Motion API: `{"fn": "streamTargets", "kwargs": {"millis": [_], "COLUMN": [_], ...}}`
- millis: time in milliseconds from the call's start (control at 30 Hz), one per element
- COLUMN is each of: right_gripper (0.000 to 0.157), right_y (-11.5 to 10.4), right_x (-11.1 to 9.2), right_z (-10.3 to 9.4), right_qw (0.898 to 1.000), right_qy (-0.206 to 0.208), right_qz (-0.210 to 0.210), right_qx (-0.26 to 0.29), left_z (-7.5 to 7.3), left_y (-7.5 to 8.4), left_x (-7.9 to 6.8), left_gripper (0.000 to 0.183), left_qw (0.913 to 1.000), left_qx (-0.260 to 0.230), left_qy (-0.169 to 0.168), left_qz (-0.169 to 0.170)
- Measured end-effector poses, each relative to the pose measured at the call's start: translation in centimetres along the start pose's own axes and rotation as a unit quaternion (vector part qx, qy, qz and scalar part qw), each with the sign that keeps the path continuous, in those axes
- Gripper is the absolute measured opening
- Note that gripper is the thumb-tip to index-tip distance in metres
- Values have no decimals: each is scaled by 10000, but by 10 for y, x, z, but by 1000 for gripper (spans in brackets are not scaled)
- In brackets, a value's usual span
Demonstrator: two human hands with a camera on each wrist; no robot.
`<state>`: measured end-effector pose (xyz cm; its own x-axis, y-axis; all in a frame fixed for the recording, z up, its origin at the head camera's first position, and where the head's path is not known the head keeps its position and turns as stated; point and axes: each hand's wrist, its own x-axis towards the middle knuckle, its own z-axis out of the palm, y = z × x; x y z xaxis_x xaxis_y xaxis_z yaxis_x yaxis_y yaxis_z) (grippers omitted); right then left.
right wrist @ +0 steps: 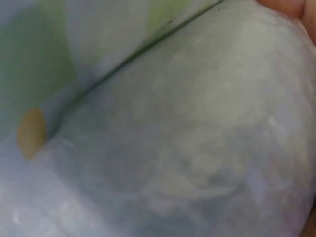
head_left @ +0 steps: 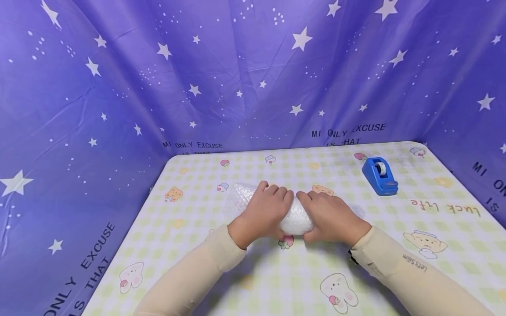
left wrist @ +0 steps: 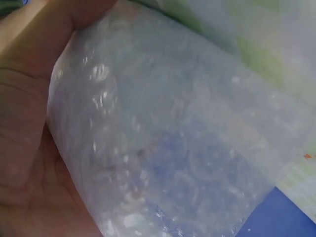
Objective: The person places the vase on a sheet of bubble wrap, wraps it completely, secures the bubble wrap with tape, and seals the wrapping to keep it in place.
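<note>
A roll of clear bubble wrap (head_left: 297, 219) lies across the middle of the table, and both hands grip it from above. My left hand (head_left: 266, 210) curls over its left part, with the thumb on the near side. Close beside it, my right hand (head_left: 328, 215) holds the right part the same way. A loose, flatter end of the wrap sticks out past the left hand. In the left wrist view the bubble wrap (left wrist: 163, 123) runs out from the palm and is see-through. The right wrist view shows the wrap (right wrist: 197, 118) bulging and whitish; whatever may be inside is hidden.
A blue tape dispenser (head_left: 379, 176) with a roll of tape stands at the back right of the table. The checked tablecloth (head_left: 189, 254) has printed cartoon figures. Purple star-patterned curtains (head_left: 245, 66) enclose the table behind and at both sides. Something small and black (head_left: 353, 258) shows beside the right cuff.
</note>
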<state>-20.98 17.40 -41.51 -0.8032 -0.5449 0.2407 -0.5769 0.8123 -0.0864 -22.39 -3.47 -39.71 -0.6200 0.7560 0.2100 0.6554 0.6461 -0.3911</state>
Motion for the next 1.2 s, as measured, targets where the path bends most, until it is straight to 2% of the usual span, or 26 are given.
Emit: {"fn": "streamTargets", "kwargs": {"millis": [233, 500, 833, 1200], "right_gripper": [78, 78, 81, 80], "right_y": [-1, 0, -2, 0], "right_x": [0, -1, -2, -1], "right_z": [-3, -4, -4, -5], "right_qw": [9992, 9982, 9974, 9955], "right_qy": [-227, -370, -505, -624], "right_qz": [-38, -90, 15, 247], "right_qx": [341, 454, 516, 662], "left_z": [-1, 0, 2, 3], "left_y": [8, 12, 11, 6], "left_x": [-9, -14, -11, -6], "left_gripper": [105, 99, 100, 100], "left_qw": [9993, 9977, 9977, 9982], "left_qx": [343, 589, 514, 314], "left_qy": [107, 327, 408, 483], "left_qz": [-95, -44, 162, 176]}}
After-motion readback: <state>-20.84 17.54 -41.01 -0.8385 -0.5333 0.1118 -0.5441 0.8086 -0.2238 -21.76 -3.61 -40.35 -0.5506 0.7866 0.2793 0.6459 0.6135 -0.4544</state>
